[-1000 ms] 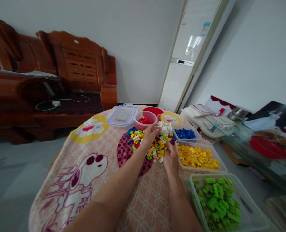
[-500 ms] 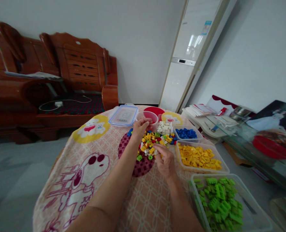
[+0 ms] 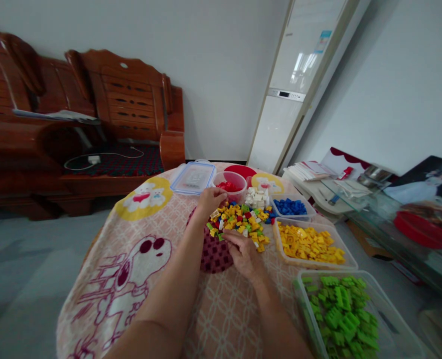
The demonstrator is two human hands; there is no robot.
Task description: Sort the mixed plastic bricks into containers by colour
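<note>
A heap of mixed coloured bricks (image 3: 241, 223) lies on the cartoon-print cloth (image 3: 138, 259). My left hand (image 3: 210, 200) rests at the heap's far left edge, fingers curled, just short of the clear tub of red bricks (image 3: 229, 182). Whether it holds anything is hidden. My right hand (image 3: 243, 252) lies at the heap's near edge, fingers bent over the bricks, and what it holds, if anything, I cannot make out. A small pile of white bricks (image 3: 257, 198) sits behind the heap.
On the right stand a tub of blue bricks (image 3: 290, 207), a tray of yellow bricks (image 3: 308, 243) and a big tub of green bricks (image 3: 340, 311). A clear lid (image 3: 193, 178) and a red lid (image 3: 243, 171) lie at the back. A wooden sofa (image 3: 93, 124) stands left, a glass table (image 3: 392, 209) right.
My left hand drew back from the heap's far side toward the red tub, then settled at the heap's left edge. My right hand slid leftward along the near edge.
</note>
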